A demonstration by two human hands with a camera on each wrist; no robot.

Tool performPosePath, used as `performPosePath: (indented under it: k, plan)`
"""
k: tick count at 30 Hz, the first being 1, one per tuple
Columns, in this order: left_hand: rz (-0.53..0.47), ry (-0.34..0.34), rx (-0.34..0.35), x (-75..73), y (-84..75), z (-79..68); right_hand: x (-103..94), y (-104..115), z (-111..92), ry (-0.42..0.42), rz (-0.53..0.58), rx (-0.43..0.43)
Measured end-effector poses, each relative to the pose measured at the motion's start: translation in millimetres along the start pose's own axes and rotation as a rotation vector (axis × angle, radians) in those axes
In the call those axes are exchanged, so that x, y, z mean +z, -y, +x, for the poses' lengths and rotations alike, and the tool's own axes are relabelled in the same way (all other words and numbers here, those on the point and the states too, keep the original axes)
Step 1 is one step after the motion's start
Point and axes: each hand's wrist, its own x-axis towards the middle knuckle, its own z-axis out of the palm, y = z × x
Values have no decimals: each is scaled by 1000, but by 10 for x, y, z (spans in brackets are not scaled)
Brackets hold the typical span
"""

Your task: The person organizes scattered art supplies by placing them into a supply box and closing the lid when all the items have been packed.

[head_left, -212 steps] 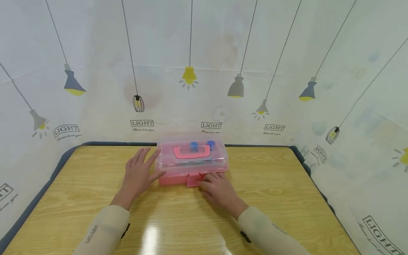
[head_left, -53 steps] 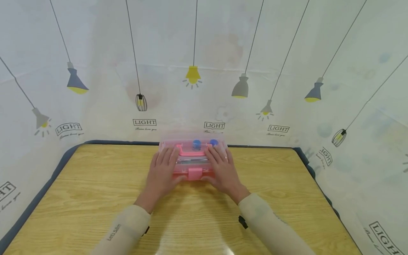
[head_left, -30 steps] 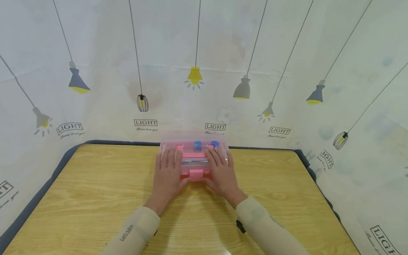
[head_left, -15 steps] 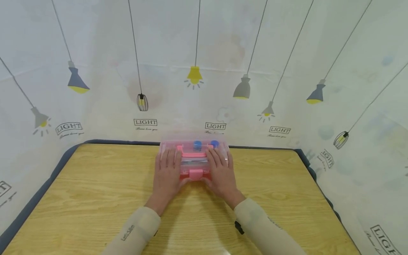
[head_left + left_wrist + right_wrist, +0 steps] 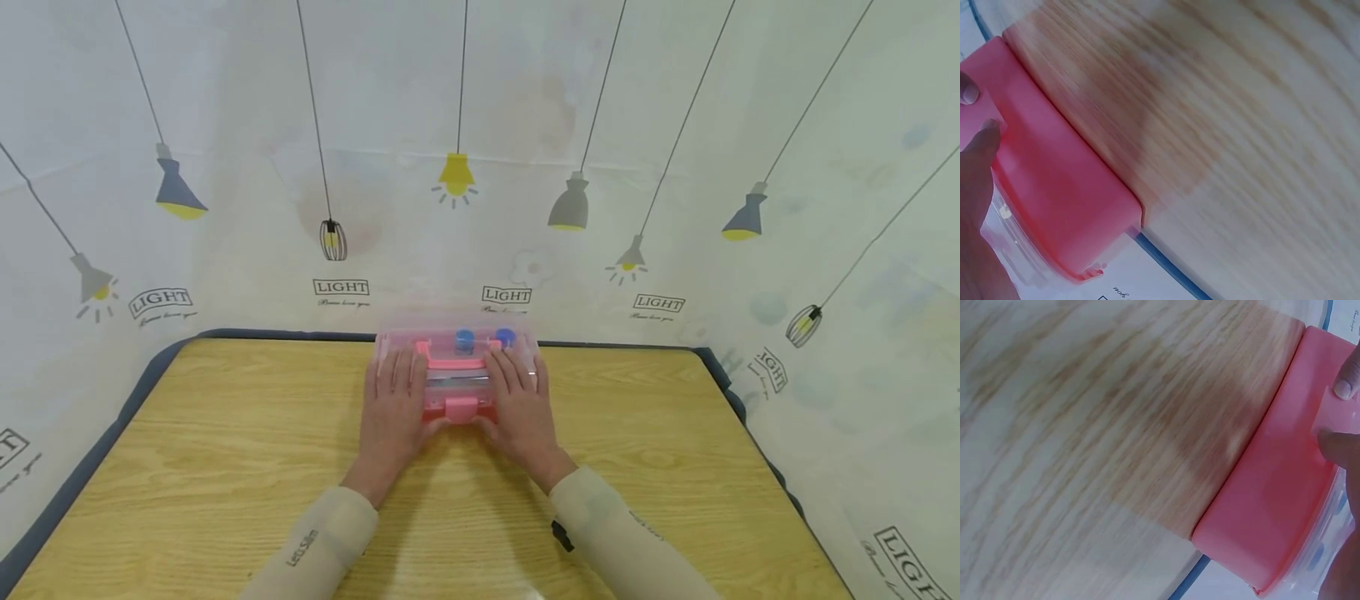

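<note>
A pink plastic storage box [image 5: 429, 415] with a clear lid stands at the table's back edge. Its pink latch [image 5: 461, 409] lies upright against the front, and a pink carry handle [image 5: 456, 364] sits on the lid. My left hand [image 5: 393, 412] rests on the lid's left half with fingers extended. On the right half my right hand [image 5: 523, 408] lies the same way. Both wrist views show the thumbs on the front: the left thumb [image 5: 985, 144] and right thumb [image 5: 1335, 447] touch either side of the latch. The hands hide much of the lid.
Two blue round things, one at left [image 5: 464, 340] and one at right [image 5: 506, 337], show through the lid. The wood-grain table [image 5: 652, 467] has a dark blue edge [image 5: 615, 344]. Behind it hangs a lamp-patterned backdrop [image 5: 420, 250].
Seven seconds ago the latch stuck out and my right hand was at the front; now the latch lies upright and both hands rest on the lid. Over the last second, nothing visibly moves.
</note>
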Motion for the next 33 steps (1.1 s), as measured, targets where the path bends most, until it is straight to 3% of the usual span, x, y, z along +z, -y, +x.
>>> performPosePath:
  k: [7, 13, 24, 33]
  plan:
    - [15, 3, -14, 39, -8, 24, 23, 4, 12, -42, 9, 2]
    - [14, 12, -12, 61, 16, 26, 45, 22, 35, -16, 9, 7]
    - [39, 82, -24, 46, 45, 35, 46, 53, 44, -23, -2, 7]
    - [-121, 53, 39, -16, 207, 51, -42, -31, 94, 20, -1, -70]
